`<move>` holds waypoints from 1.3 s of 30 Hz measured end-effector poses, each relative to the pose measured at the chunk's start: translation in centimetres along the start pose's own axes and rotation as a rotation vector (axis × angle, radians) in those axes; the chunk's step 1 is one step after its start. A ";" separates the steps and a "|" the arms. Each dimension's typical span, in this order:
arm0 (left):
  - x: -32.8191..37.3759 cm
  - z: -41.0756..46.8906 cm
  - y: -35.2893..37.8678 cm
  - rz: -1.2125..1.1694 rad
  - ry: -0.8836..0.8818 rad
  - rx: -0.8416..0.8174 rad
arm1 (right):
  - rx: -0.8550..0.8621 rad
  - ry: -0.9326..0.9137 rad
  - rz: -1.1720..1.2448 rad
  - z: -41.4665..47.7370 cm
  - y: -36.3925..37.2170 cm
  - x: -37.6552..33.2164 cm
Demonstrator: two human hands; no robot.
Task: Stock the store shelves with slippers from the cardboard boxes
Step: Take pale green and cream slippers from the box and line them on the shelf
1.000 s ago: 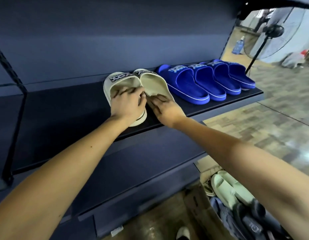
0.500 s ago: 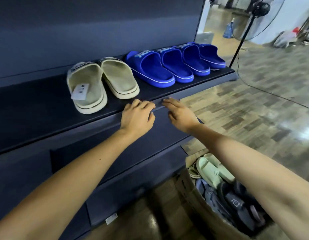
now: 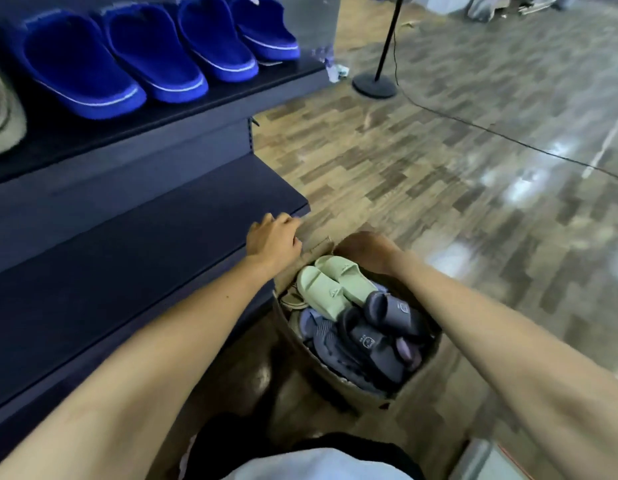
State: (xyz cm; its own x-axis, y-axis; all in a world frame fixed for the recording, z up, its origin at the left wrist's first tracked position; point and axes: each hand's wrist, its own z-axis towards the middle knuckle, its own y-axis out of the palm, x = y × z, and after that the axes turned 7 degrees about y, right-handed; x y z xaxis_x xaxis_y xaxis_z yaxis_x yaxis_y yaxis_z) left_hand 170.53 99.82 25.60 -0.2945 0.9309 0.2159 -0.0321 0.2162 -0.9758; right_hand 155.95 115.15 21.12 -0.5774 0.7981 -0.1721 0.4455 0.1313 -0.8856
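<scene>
we reach for the cardboard box (image 3: 366,400): our left hand (image 3: 274,242) hangs loosely curled and empty beside its rim, our right hand (image 3: 366,252) bends over the far edge, fingers hidden, grip impossible to tell. the pale green slippers (image 3: 330,285) lie just short of both hands; we judge them best lifted as a pair, clear of the dark slippers (image 3: 380,336) nearer our wrists.

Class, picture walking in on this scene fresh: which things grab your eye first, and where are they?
Four bright blue slippers are lined up on the upper shelf, top left. Below, a cardboard box stands on the floor, heaped with slippers, a pale green pair on top.
</scene>
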 end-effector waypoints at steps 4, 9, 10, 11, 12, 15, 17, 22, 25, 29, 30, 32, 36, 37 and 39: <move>1.8 2.0 3.5 0.007 0.036 -0.141 | -0.046 0.076 0.105 0.7 2.7 4.1; 0.7 5.4 7.3 -0.020 0.024 -0.265 | -0.106 0.183 0.194 -0.1 4.0 4.5; 0.4 6.3 7.9 -0.026 0.029 -0.284 | -0.113 0.189 0.189 0.0 4.4 4.7; -0.1 7.2 8.4 -0.035 0.029 -0.305 | -0.120 0.209 0.184 0.0 4.9 4.9; -0.5 8.1 8.8 -0.052 0.018 -0.324 | -0.138 0.235 0.175 0.2 5.3 5.1; -1.7 10.7 10.2 -0.147 -0.045 -0.367 | -0.194 0.303 0.179 1.1 6.3 5.4; -2.3 12.2 11.2 -0.183 -0.047 -0.380 | -0.200 0.336 0.212 2.0 7.0 5.6; -4.0 14.2 14.0 -0.229 -0.057 -0.409 | -0.308 0.346 0.237 4.5 9.7 5.1; -4.7 14.0 16.5 -0.264 -0.134 -0.400 | -0.324 0.354 0.294 7.2 12.1 5.2; -6.1 12.0 21.8 -0.327 -0.240 -0.468 | -0.303 0.425 0.514 10.4 16.0 4.8; -6.5 11.4 23.3 -0.359 -0.273 -0.488 | -0.315 0.442 0.568 11.1 17.2 4.7; -7.1 10.7 26.0 -0.406 -0.327 -0.523 | -0.329 0.474 0.655 12.3 19.7 4.6; -7.8 10.3 30.4 -0.445 -0.401 -0.536 | -0.316 0.631 0.848 14.1 23.9 4.3; -7.9 10.2 31.3 -0.448 -0.404 -0.538 | -0.317 0.696 0.906 14.4 24.9 4.3; -7.9 9.9 32.7 -0.449 -0.399 -0.534 | -0.303 0.797 1.040 14.8 26.6 4.2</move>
State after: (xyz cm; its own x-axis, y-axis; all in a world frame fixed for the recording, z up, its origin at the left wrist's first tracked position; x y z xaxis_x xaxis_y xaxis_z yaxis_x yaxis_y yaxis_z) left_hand 162.35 96.58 -8.37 -0.6843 0.5678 0.4575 0.2026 0.7508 -0.6287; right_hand 155.31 113.27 -9.53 0.6254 0.7146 -0.3133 0.6230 -0.6991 -0.3508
